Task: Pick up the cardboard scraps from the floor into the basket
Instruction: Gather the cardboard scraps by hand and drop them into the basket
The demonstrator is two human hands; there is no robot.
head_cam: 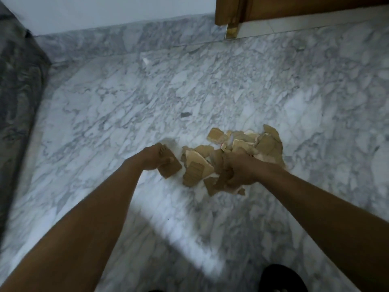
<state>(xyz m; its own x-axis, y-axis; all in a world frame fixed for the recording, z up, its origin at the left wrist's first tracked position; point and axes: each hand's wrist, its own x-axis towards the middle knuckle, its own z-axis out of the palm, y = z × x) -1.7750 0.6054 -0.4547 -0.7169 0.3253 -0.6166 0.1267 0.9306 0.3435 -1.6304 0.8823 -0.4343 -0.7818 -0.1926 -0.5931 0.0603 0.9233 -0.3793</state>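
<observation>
Both hands are gathering: the left hand [154, 158] grips a single scrap [170, 167], the right hand [239, 170] clutches a bunch from the pile [261, 144]; the basket, unseen, must be found next.

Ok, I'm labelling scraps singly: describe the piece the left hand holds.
On the marble floor lies a heap of torn cardboard scraps. Left of it, the left hand grips one cardboard piece: flat, roughly rectangular, clear of the heap.
</observation>
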